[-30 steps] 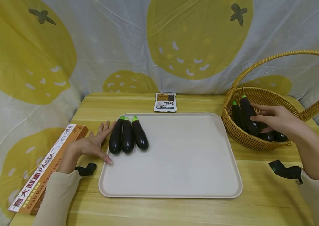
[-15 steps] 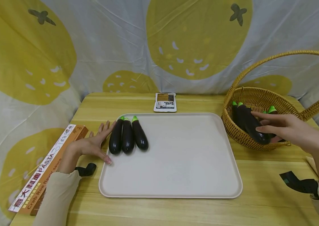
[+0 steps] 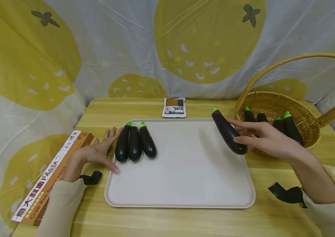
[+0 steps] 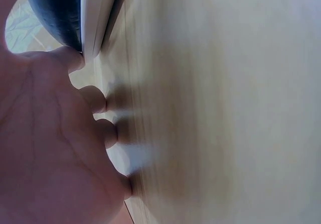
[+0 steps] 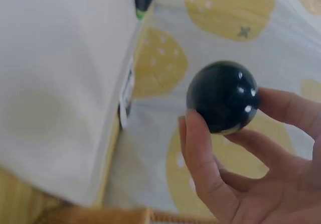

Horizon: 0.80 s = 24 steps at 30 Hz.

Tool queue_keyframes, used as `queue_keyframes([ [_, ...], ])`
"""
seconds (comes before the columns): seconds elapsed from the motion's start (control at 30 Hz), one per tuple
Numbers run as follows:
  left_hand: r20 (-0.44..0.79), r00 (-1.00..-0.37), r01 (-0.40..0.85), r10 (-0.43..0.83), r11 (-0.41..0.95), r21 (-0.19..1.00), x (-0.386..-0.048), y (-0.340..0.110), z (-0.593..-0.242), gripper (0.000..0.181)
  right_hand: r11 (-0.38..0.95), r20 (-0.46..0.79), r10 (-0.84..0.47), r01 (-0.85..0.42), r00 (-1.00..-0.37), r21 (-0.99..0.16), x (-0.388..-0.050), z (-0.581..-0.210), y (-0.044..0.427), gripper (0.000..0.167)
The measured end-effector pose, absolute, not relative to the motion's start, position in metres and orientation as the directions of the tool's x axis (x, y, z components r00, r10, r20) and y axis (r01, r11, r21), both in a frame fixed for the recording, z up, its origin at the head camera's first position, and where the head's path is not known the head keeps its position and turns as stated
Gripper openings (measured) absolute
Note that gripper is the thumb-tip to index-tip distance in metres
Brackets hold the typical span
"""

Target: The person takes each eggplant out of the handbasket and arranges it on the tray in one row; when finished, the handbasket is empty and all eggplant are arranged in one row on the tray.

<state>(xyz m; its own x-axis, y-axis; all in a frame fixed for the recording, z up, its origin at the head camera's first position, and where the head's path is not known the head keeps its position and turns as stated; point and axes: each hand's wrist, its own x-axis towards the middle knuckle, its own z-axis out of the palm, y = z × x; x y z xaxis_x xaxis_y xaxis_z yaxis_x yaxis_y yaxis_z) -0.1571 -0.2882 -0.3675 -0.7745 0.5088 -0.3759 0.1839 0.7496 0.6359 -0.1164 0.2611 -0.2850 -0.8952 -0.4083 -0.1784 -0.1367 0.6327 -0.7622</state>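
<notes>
My right hand (image 3: 262, 136) pinches an eggplant (image 3: 227, 132) between thumb and fingers, held above the right side of the white tray (image 3: 182, 184). In the right wrist view its round, glossy end (image 5: 223, 97) faces the camera. Three more eggplants (image 3: 134, 143) lie side by side at the tray's left end, green tips toward the back. My left hand (image 3: 97, 153) rests with spread fingers at the tray's left edge, thumb on the rim, beside the outermost eggplant. In the left wrist view the fingertips (image 4: 100, 133) touch the table and one is against the tray's side.
A wicker basket (image 3: 277, 98) with a tall handle stands at the right, with several eggplants (image 3: 292, 126) inside. An orange pasta box (image 3: 51, 174) lies at the left. A small printed packet (image 3: 174, 107) sits behind the tray. A patterned cloth (image 3: 131, 39) hangs behind the table.
My right hand has lifted the eggplant out of the basket and carried it left over the tray. The left hand and the three eggplants on the tray have stayed put.
</notes>
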Motion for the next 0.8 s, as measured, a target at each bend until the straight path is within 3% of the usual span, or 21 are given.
queue_keyframes([
  [0.27,-0.378,-0.775,0.183,0.507,0.752,0.633,-0.157,-0.288,-0.368,0.153,0.538,-0.142,-0.511,-0.187,-0.848,-0.822,-0.137,-0.303,0.198,0.062],
  [0.8,-0.373,-0.776,0.181,0.509,0.746,0.641,-0.157,-0.289,-0.369,0.152,0.45,-0.249,-0.57,-0.043,-0.783,-0.892,-0.172,-0.339,0.102,0.065],
])
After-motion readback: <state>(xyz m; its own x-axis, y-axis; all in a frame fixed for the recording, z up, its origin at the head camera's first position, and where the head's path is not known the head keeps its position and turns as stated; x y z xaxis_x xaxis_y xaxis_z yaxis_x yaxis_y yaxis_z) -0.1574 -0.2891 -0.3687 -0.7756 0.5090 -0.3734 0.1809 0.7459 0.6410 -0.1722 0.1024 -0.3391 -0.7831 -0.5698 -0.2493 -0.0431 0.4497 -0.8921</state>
